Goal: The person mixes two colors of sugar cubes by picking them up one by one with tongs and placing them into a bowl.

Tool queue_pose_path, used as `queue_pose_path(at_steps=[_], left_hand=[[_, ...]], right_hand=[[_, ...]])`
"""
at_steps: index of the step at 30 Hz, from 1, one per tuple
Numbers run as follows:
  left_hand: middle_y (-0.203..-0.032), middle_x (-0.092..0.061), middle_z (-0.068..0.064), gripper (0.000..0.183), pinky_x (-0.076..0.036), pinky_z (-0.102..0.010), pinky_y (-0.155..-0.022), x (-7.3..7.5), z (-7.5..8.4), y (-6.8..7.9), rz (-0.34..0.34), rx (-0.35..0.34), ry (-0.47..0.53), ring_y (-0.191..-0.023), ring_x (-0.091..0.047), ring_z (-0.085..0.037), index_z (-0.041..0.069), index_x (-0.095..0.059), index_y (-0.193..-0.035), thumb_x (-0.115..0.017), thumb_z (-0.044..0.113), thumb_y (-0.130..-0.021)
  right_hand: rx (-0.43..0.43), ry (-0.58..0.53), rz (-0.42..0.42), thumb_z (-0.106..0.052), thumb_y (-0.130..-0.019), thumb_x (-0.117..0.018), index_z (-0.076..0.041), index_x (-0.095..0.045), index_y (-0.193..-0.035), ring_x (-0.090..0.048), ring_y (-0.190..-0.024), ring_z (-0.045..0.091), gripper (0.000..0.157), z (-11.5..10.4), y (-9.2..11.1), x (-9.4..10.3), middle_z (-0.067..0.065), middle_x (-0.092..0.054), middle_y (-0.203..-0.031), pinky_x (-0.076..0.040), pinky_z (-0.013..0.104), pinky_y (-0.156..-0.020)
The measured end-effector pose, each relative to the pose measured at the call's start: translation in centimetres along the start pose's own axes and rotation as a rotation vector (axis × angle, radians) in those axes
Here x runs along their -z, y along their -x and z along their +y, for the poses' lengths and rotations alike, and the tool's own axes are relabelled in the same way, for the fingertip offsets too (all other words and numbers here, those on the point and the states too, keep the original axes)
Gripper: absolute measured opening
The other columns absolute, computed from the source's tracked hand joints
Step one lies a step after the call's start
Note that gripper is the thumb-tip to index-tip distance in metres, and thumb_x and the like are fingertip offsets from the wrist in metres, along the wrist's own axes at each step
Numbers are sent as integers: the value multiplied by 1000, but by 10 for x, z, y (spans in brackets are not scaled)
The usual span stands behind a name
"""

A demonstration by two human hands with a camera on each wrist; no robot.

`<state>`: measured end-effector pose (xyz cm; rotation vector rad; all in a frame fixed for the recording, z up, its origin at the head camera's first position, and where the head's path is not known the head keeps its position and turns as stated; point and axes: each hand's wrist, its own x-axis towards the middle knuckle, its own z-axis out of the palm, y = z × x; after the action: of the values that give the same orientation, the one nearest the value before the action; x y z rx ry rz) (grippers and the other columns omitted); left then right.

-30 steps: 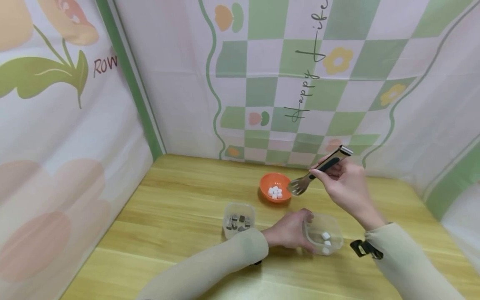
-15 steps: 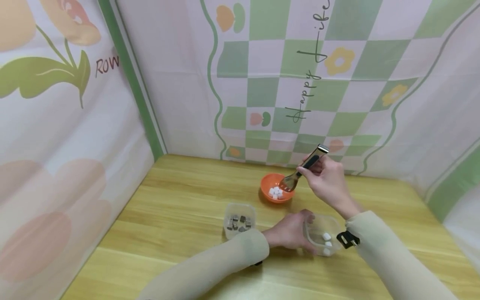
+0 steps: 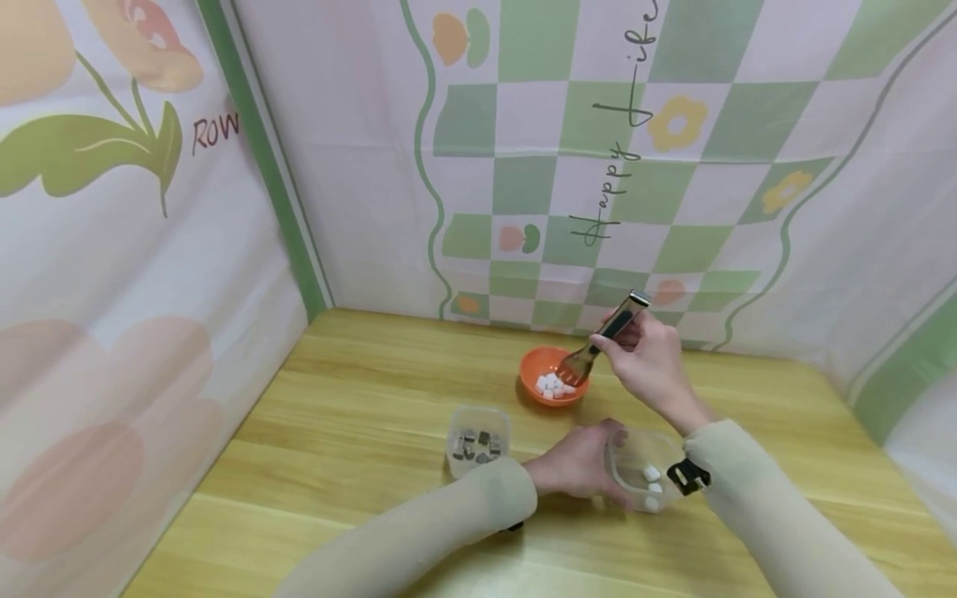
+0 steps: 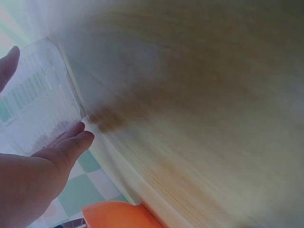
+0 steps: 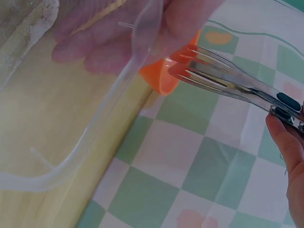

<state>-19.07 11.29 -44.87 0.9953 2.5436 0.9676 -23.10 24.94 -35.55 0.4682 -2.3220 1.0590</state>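
Tongs (image 3: pixel 579 364) with slotted, fork-like tips are gripped by my right hand (image 3: pixel 649 359), tilted down into the orange bowl (image 3: pixel 529 365). Several white cubes (image 3: pixel 548 384) lie in that bowl, some right at the tips. In the right wrist view the tongs (image 5: pixel 228 78) show two slotted arms, with the orange bowl (image 5: pixel 165 83) behind them. My left hand (image 3: pixel 574 462) holds a clear plastic container (image 3: pixel 628 453) by its left side, thumb and fingers spread around it. Three white cubes (image 3: pixel 652 487) sit inside along its right part.
Left of my left hand stands another clear container (image 3: pixel 478 413) with several grey metallic-looking cubes (image 3: pixel 469 440); my left sleeve overlaps its near edge. Patterned cloth (image 3: pixel 568 183) hangs behind the wooden table (image 3: pixel 359 390) and along its left side.
My right hand has brought the tongs leftward from the bowl's right rim to over its inside, and the tips are slightly lower. My left hand and the containers have stayed put.
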Motion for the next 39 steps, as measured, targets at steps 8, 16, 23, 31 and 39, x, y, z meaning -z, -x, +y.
queue_pose_path(at_steps=[8, 16, 23, 31, 39], left_hand=[[-125, -66, 12, 86, -45, -11, -92, -1, -2, 0, -8, 15, 37, -111, -58, 1, 15, -58, -141, -102, 34, -69], [-125, -66, 10, 86, -47, -13, -92, -1, -2, 0, 3, 11, 41, -109, -59, 0, 14, -59, -139, -102, 33, -68], [-127, -66, 11, 86, -48, -15, -94, -2, 1, 0, 0, 25, 62, -113, -60, -1, 15, -58, -140, -103, 32, -68], [-129, -66, 11, 87, -47, -15, -96, -4, -2, -1, -2, 36, 79, -116, -60, -3, 16, -58, -141, -102, 31, -68], [-128, -66, 11, 88, -48, -17, -95, -3, 0, 0, 0, 47, 105, -113, -60, -2, 17, -58, -140, -103, 28, -65]], right_hand=[[8, -22, 56, 5, -88, -82, 8, -66, -109, -65, -80, -11, 27, -11, 8, 19, 20, -75, -92, -56, 10, -71], [19, -30, 86, 8, -84, -84, 7, -67, -107, -67, -79, -11, 28, -21, 25, 40, 20, -76, -90, -55, 9, -71], [41, 30, 112, 12, -80, -85, 5, -68, -101, -67, -75, -10, 27, -29, 44, 60, 11, -75, -84, -55, 10, -68], [21, 15, 101, 21, -74, -84, 5, -71, -102, -70, -76, -7, 36, -35, 66, 85, -14, -73, -88, -56, 12, -67], [21, 40, 47, 23, -73, -83, 2, -71, -102, -71, -79, -5, 37, -36, 84, 97, -5, -76, -89, -58, 14, -67]])
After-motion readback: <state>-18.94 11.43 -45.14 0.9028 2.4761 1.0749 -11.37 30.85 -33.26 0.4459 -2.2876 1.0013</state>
